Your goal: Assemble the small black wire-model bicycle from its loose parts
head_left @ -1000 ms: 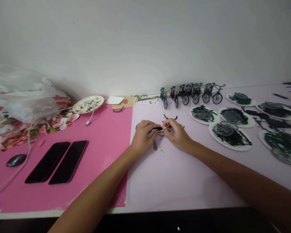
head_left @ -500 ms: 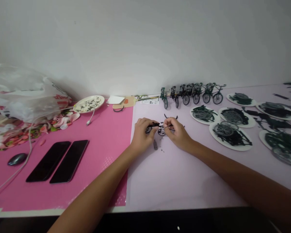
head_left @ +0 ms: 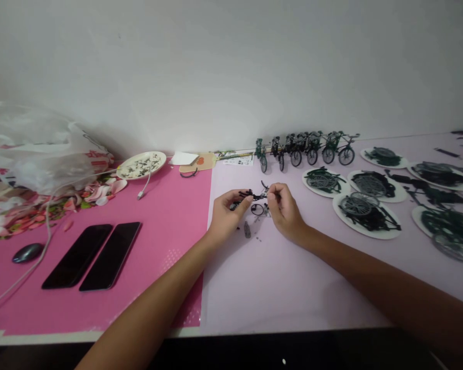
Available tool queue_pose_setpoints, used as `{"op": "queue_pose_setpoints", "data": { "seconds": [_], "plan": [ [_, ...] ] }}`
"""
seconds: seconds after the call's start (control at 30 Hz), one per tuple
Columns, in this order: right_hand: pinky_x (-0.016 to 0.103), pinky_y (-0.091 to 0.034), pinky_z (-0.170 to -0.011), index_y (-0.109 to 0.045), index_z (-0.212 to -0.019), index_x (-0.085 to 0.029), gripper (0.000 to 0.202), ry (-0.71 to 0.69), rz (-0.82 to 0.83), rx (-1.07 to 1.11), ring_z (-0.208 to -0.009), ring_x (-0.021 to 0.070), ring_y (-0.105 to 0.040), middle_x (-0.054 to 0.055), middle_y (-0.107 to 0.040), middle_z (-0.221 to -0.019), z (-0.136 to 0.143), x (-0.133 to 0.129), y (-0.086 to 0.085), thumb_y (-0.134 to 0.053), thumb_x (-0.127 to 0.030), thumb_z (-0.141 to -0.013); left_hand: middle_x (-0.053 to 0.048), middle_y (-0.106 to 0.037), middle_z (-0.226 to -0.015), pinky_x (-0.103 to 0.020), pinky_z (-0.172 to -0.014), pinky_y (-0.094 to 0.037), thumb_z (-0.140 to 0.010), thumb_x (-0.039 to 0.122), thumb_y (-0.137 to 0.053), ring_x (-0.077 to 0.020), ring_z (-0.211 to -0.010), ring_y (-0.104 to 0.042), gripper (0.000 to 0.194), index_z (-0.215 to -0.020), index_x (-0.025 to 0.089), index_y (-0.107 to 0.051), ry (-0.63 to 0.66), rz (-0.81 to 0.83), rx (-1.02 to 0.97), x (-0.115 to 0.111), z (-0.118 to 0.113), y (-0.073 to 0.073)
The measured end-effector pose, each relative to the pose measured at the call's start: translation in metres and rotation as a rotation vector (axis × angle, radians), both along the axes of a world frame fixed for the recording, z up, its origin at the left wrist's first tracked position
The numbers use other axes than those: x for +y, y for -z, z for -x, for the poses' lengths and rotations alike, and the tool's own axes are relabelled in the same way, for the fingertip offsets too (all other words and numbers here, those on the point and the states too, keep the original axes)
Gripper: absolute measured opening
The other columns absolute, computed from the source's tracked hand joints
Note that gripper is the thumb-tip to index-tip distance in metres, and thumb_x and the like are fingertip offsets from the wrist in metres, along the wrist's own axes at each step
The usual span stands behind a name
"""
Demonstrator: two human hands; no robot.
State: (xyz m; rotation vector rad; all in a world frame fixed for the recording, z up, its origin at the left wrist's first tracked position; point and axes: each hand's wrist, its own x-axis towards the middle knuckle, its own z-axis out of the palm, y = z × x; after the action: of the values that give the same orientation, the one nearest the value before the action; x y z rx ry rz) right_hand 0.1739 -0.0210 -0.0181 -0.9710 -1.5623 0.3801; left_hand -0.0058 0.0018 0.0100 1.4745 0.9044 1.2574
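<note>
lilac table (head_left: 254,288): your left hand (head_left: 228,211) pinches the black frame (head_left: 259,197) near a wheel (head_left: 256,209); your right hand (head_left: 285,208) bunches at its other end (can't tell its grip). brace it; press lightly.

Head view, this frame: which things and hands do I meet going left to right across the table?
Computer mouse, first black phone, second black phone, tan card, left hand, small dark wheel, right hand, front plate of parts, front right plate.

Grey wall (head_left: 231,67) behind table (head_left: 293,288)
</note>
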Motion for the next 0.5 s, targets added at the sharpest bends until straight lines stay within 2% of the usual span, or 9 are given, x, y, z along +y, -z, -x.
{"op": "queue_pose_setpoints", "data": {
  "seconds": [0.2, 0.33, 0.5],
  "plan": [
    [0.031, -0.043, -0.065, -0.049, -0.103, -0.025, 0.014, 0.011, 0.057, 0.05, -0.068, 0.0161, -0.05, -0.001, -0.051, -0.085, 0.0013, -0.0002, 0.0027, -0.048, -0.038, -0.107, -0.012, -0.08, -0.111, -0.042, -0.096, -0.058, -0.075, 0.041, -0.087, -0.0275, -0.106, -0.072, 0.028, -0.088, 0.017, -0.081, 0.069, 0.07, -0.063, 0.0, -0.0012, -0.0012],
    [0.031, -0.041, -0.064, -0.05, -0.104, -0.024, 0.014, 0.019, 0.068, 0.055, -0.069, 0.0161, -0.049, -0.001, -0.051, -0.085, 0.0004, 0.0002, 0.0023, -0.049, -0.038, -0.107, -0.012, -0.08, -0.111, -0.044, -0.096, -0.059, -0.072, 0.043, -0.09, -0.0283, -0.105, -0.073, 0.034, -0.093, 0.017, -0.082, 0.089, 0.084, -0.065, -0.0008, -0.0005, -0.0035],
    [0.031, -0.04, -0.063, -0.05, -0.105, -0.024, 0.014, 0.007, 0.067, 0.05, -0.069, 0.0162, -0.048, -0.001, -0.05, -0.084, -0.0003, 0.0009, 0.0025, -0.049, -0.037, -0.107, -0.012, -0.078, -0.12, -0.043, -0.095, -0.058, -0.075, 0.05, -0.088, -0.0272, -0.102, -0.073, 0.038, -0.093, 0.017, -0.082, 0.12, 0.081, -0.023, -0.0006, 0.0022, -0.0056]
  ]
}}
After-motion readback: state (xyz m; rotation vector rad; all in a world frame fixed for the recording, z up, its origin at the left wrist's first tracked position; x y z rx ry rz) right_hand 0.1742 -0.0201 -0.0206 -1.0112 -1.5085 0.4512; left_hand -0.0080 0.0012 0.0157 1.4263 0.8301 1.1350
